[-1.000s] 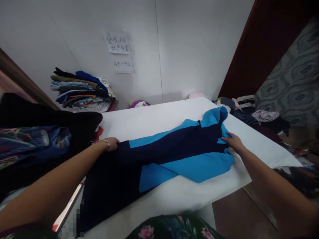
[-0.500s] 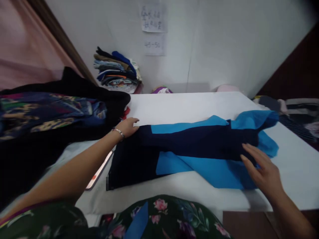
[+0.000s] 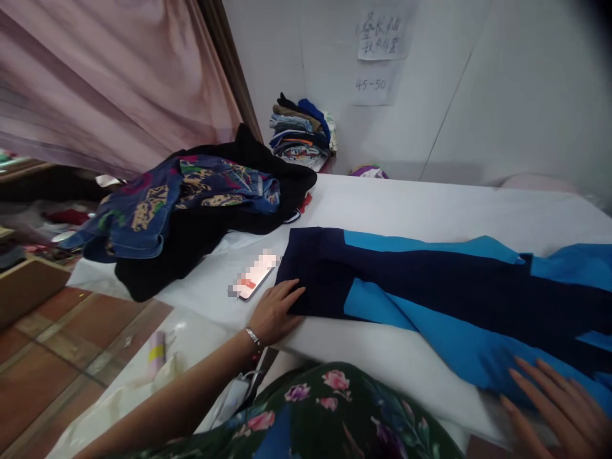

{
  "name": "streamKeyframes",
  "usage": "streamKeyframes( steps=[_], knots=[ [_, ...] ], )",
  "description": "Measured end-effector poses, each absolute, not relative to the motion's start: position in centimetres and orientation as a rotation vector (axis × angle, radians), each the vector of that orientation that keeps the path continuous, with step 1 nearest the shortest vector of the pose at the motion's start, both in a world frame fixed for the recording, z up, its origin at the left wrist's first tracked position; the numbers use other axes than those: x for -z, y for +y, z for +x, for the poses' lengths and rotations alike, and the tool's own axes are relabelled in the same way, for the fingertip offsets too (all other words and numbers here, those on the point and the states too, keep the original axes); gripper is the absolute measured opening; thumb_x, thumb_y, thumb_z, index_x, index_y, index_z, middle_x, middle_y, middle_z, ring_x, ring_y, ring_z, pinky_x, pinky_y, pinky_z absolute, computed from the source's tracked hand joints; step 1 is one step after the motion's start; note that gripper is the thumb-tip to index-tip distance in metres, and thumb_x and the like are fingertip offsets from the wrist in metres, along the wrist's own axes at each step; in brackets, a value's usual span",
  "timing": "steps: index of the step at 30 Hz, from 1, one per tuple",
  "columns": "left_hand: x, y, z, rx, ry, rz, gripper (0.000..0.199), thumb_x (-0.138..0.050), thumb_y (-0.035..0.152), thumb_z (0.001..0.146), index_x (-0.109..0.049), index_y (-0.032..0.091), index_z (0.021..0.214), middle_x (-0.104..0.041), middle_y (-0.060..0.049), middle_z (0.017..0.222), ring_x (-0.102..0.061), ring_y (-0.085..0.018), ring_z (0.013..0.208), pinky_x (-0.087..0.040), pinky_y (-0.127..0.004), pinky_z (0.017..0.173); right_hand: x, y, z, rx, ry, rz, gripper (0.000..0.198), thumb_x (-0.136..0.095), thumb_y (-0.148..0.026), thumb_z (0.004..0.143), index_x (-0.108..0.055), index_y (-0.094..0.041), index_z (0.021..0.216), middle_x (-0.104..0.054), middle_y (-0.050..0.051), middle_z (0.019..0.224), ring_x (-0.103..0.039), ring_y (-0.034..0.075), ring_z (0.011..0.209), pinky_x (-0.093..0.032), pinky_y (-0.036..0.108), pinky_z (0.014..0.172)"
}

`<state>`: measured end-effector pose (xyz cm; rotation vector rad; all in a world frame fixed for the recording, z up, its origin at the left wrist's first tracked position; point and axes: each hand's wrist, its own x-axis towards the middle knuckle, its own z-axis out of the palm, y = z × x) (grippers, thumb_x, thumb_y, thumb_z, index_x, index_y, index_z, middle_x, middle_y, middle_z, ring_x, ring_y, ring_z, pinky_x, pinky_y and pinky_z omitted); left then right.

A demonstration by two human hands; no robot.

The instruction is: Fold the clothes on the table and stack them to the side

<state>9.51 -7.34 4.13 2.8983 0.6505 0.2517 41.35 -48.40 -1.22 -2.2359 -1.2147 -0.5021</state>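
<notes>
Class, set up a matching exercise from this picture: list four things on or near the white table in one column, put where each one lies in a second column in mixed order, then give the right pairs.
Things
1. left hand
2. phone
3. stack of folded clothes
4. right hand

Places
A. against the back wall, under the paper notes
B. flat on the near dark corner of the navy and blue garment
C. on the white table, between the dark clothes pile and the garment
D. on the garment's bright blue part at the near table edge

Pairs: 1-B, 2-C, 3-A, 4-D
</notes>
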Motion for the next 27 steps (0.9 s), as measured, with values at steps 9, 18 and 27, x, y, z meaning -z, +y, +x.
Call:
streamKeyframes(
  steps=[9, 18, 27],
  knots=[
    [-6.5, -4.2, 11.3, -0.008, 0.617, 3.041, 0.056, -0.038, 0.001, 0.076, -0.059, 0.019, 0.124, -0.060, -0.008, 0.127, -0.057, -0.024, 0.111, -0.045, -0.040, 0.091, 0.4, -48.3, 40.2, 0.499, -1.297, -2.470, 0.073, -0.042, -0.043, 0.078, -0.013, -0.049, 0.145, -0.032, -0.007, 0.148, -0.035, 0.037, 0.131, -0.023, 0.066, 0.106],
    [-6.0, -1.8, 6.9, 0.052, 0.612, 3.005, 0.064, -0.040, -0.003, 0.067, -0.063, 0.024, 0.120, -0.058, -0.004, 0.131, -0.055, -0.024, 0.116, -0.041, -0.042, 0.099, 1.3, -49.6, 40.7, 0.511, -1.504, -2.442, 0.061, -0.040, -0.033, 0.081, -0.037, -0.029, 0.142, -0.047, 0.011, 0.140, -0.040, 0.038, 0.129, -0.026, 0.064, 0.103],
    [-9.1, -3.2, 8.2, 0.229, 0.659, 2.861, 0.060, -0.055, 0.024, 0.070, -0.054, 0.021, 0.130, -0.049, -0.007, 0.140, -0.048, -0.025, 0.125, -0.036, -0.038, 0.106, -1.1, -49.5, 40.4, 0.379, -1.299, -2.326, 0.050, -0.042, -0.028, 0.084, -0.045, -0.033, 0.134, -0.042, 0.006, 0.144, -0.032, 0.032, 0.136, -0.027, 0.059, 0.108]
  ],
)
